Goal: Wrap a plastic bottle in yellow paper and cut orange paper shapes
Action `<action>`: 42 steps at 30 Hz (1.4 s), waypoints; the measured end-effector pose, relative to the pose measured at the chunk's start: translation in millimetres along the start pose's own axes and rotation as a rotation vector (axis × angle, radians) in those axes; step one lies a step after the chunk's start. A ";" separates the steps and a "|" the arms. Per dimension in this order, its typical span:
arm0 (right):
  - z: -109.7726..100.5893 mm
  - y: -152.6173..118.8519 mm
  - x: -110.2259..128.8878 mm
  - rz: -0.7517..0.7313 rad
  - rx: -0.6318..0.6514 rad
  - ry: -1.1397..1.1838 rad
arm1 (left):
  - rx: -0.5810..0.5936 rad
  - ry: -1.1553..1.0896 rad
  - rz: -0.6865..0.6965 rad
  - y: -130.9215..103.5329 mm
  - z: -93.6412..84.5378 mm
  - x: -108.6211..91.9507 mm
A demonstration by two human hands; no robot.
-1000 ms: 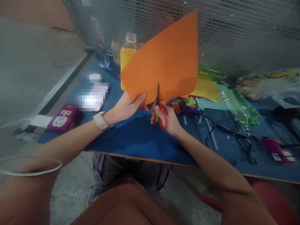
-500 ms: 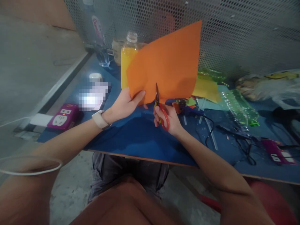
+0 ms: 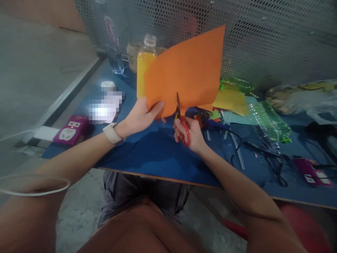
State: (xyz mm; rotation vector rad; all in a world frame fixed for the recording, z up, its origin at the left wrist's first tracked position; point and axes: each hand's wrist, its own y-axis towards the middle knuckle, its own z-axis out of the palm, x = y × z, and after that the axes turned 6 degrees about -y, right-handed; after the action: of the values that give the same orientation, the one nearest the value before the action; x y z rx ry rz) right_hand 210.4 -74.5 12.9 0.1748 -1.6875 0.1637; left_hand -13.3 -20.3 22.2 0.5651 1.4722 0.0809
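An orange sheet (image 3: 189,70) is held up above the blue table, its lower left edge pinched in my left hand (image 3: 149,114). My right hand (image 3: 190,134) grips the red-handled scissors (image 3: 186,131), with fingers through and around the handles. The dark blades point up and lie against the lower part of the sheet, right of my left thumb. Right of the blades, a strip along the sheet's bottom edge hangs slightly apart. Behind the sheet's left side stands a bottle with yellow contents (image 3: 143,73), partly covered.
On the left are a purple power socket (image 3: 71,130), a blurred phone (image 3: 106,107) and a tall clear bottle (image 3: 113,45). To the right lie yellow paper (image 3: 231,102), green plastic (image 3: 273,121), dark cables (image 3: 279,172) and another purple socket (image 3: 312,171). A mesh panel (image 3: 276,42) stands behind.
The orange sheet's right side has dropped slightly and shifted left. A strip at its bottom edge right of the blades now shows apart. The scissor blades look more closed.
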 end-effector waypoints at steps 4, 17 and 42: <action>-0.8 -1.2 2.8 -0.026 0.005 0.001 | 0.066 0.026 -0.027 -1.5 -1.3 -3.1; -1.0 -2.5 2.8 -0.033 0.008 -0.029 | 0.061 0.091 -0.009 2.5 -4.7 -4.6; -8.3 -2.5 8.2 -0.046 0.074 -0.115 | 0.035 0.217 0.095 8.0 -12.5 -5.8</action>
State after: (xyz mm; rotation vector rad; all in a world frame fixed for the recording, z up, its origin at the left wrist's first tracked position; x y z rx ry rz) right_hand 218.0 -75.3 22.1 0.2824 -1.7911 0.1852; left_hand -23.7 -11.7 30.8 0.6710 1.6594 0.1958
